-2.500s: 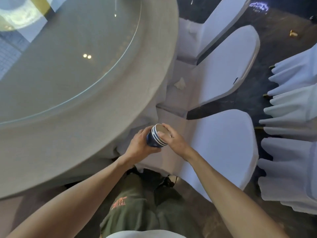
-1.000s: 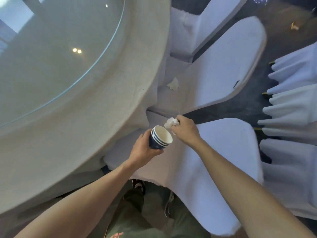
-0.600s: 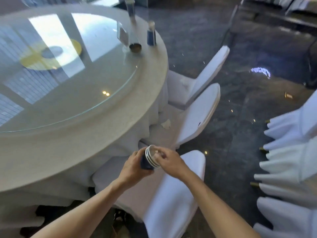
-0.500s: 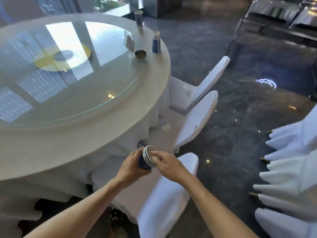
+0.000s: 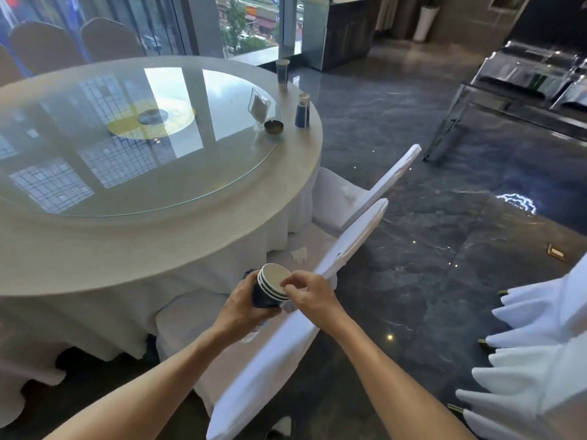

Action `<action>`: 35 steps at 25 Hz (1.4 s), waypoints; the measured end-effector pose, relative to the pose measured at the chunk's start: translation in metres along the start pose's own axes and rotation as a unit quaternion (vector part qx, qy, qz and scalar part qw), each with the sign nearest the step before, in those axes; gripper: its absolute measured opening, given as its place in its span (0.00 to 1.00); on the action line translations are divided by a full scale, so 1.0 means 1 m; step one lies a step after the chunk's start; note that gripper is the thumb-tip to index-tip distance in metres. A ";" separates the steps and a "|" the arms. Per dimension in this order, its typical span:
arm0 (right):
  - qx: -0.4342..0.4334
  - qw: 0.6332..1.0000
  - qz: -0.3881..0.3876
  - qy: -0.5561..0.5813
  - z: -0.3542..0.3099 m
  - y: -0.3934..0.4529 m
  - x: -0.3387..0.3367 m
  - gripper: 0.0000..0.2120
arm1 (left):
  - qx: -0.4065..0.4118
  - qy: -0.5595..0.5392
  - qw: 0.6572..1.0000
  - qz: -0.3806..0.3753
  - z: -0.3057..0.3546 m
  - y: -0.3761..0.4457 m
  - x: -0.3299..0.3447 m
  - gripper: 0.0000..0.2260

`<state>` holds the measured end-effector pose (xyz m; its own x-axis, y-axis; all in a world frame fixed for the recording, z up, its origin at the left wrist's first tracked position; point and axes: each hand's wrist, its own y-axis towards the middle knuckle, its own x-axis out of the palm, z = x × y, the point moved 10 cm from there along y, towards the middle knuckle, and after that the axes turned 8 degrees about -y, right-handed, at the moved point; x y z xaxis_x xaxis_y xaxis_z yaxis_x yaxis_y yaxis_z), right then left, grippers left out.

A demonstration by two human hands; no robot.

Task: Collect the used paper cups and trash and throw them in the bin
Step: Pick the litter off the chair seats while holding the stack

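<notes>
My left hand [image 5: 242, 304] grips a stack of dark blue paper cups with white rims [image 5: 270, 289] just off the table's near edge. My right hand [image 5: 309, 295] rests on the stack's rim, fingertips pinched over the mouth; what it holds is hidden. Two more blue paper cups stand on the far right of the round table: one [image 5: 302, 106] close to the edge, another [image 5: 282, 71] farther back. A crumpled white tissue [image 5: 299, 255] lies on a chair seat beyond my hands.
The round table [image 5: 190, 236] has a glass turntable [image 5: 133, 160] carrying a small dark bowl [image 5: 274, 127] and a clear card stand [image 5: 259, 108]. White-covered chairs [image 5: 352, 246] stand at its right side, more at the far right [image 5: 540, 360]. Dark polished floor lies between.
My right hand picked a white tissue off the chair and brought it to the cup's mouth. My view has risen from the chairs to the whole table and room.
</notes>
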<state>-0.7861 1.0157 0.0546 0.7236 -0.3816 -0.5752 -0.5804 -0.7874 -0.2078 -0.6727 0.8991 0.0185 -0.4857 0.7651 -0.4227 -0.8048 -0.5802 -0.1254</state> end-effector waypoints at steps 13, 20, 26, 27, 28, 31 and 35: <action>0.017 0.979 -0.137 -0.147 0.084 0.144 -0.080 0.13 | -0.053 -0.036 0.997 0.037 -0.004 0.153 0.086 0.38; -0.021 0.955 -0.225 -0.190 0.094 0.226 -0.083 0.11 | -0.143 -0.065 0.982 0.107 -0.025 0.195 0.094 0.39; -0.090 0.928 -0.310 -0.188 0.097 0.294 -0.084 0.10 | -0.218 -0.052 0.957 0.186 -0.027 0.226 0.095 0.39; -0.103 0.922 -0.325 -0.186 0.097 0.303 -0.086 0.12 | -0.232 -0.048 0.948 0.212 -0.023 0.228 0.094 0.39; -0.112 0.917 -0.335 -0.184 0.099 0.314 -0.089 0.13 | -0.248 -0.048 0.939 0.234 -0.021 0.230 0.094 0.38; -0.139 0.910 -0.344 -0.185 0.106 0.345 -0.099 0.16 | -0.267 -0.070 0.920 0.279 -0.015 0.231 0.098 0.38; -0.159 0.879 -0.381 -0.237 0.131 0.374 -0.085 0.22 | -0.306 -0.093 0.882 0.347 -0.028 0.214 0.114 0.39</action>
<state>-1.1136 0.8173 -0.0777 0.5757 0.5018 -0.6456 0.1947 -0.8510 -0.4878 -0.8912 0.8542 -0.0818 -0.8823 0.1655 -0.4407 0.0154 -0.9255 -0.3785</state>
